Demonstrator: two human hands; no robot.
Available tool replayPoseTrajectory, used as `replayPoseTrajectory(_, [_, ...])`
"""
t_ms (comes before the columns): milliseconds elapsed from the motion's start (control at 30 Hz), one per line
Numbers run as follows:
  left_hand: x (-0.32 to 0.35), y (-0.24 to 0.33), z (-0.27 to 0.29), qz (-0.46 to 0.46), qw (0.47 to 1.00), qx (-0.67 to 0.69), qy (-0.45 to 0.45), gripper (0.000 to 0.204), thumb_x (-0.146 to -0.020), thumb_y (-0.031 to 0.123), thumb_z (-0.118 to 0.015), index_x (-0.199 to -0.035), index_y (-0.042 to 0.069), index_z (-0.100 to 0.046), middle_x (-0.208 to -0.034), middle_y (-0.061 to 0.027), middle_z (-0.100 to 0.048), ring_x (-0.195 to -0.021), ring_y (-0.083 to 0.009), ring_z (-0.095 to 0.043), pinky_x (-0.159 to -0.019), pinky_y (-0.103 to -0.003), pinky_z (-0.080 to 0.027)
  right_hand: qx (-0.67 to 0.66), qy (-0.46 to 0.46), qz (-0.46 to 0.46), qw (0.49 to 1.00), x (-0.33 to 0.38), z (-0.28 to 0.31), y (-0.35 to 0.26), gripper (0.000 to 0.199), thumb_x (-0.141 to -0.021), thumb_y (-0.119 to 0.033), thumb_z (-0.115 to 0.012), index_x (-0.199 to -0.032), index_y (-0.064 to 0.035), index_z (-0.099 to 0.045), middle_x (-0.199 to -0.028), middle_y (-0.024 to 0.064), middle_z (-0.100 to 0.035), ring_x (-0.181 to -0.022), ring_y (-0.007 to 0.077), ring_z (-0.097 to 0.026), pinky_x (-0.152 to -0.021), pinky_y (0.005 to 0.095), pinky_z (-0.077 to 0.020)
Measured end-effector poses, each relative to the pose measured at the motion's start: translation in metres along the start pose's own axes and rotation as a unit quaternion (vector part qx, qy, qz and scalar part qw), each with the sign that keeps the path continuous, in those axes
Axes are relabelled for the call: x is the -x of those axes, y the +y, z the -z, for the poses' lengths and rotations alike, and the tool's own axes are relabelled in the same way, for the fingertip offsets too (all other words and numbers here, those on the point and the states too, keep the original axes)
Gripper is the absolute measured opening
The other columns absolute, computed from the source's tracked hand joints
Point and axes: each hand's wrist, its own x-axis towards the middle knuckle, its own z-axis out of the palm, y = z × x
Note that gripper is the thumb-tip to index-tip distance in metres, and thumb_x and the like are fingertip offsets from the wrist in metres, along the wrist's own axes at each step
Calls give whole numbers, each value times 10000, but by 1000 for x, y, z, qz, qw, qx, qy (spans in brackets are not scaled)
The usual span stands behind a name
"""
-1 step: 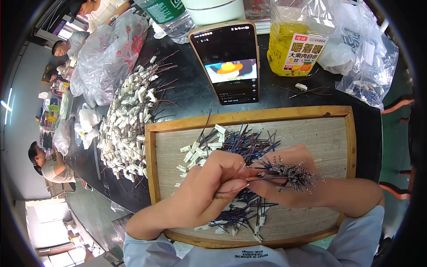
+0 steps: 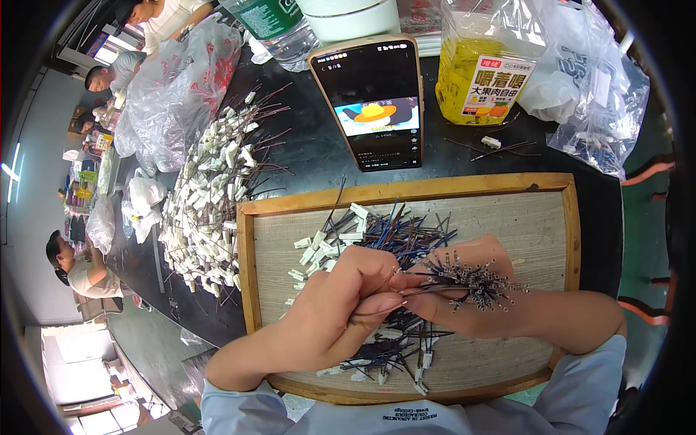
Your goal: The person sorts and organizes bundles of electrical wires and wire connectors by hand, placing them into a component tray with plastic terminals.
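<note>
Both my hands meet above a wooden-framed tray (image 2: 406, 187). A bundle of thin dark wires with small metal terminals at the tips (image 2: 478, 283) fans out to the right from my fingers. My right hand (image 2: 464, 319) is closed around this wire bundle. Fingers curled, my left hand (image 2: 326, 308) pinches a thin wire of the bundle at its left side, against the right fingertips. Under the hands lie loose dark blue and brown wires (image 2: 406, 232) and white plastic connectors (image 2: 319, 246). My hands hide the middle of that pile.
Left of the tray, a large heap of white connectors with wires (image 2: 206, 203) covers the black table (image 2: 304, 163). A phone (image 2: 373, 109) stands upright behind the tray. A yellow-filled jug (image 2: 482, 80), plastic bags (image 2: 594, 87) and a bottle (image 2: 268, 25) stand around it. Other people sit far left.
My hands hold nearly the same pose. The wire tips have shifted very slightly.
</note>
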Motion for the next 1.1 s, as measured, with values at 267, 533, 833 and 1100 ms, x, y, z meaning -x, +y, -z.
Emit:
replayPoseTrajectory(267, [1, 9, 16, -12, 991, 63, 116, 189, -986, 201, -408, -1016, 19, -451, -800, -6, -480, -587, -29, -385, -546, -179, -392, -57, 128, -87, 986, 2, -5, -1, 151, -739, -35, -742, -849, 15, -651, -726, 71, -657, -597, 135, -619, -545, 236, -466])
replayPoseTrajectory(533, [-10, 0, 45, 104, 901, 401, 129, 241, -917, 328, -486, -886, 92, -446, -626, 0, -348, -450, -48, -266, -363, -192, -194, -117, 65, -159, 978, -3, -1, -13, 116, -794, -84, -721, -861, -8, -665, -705, 11, -636, -657, 14, -549, -568, 192, -433])
replayPoseTrajectory(833, [-19, -13, 49, 56, 859, 487, 147, 270, -900, 349, -403, -869, 81, -413, -833, -48, -409, -510, -101, -312, -347, -194, -211, -197, -18, -238, 951, -7, 0, -15, 124, -826, -131, -704, -880, -26, -668, -734, -32, -612, -658, 4, -505, -566, 179, -397])
replayPoseTrajectory(1100, [-29, -10, 39, 28, 822, 461, 333, 172, -1009, 262, -355, -953, 125, -442, -872, -25, -440, -571, -53, -342, -357, -170, -259, -156, -22, -139, 978, -2, -5, 1, 170, -847, -180, -687, -897, -24, -644, -738, -40, -573, -655, 6, -479, -540, 195, -379])
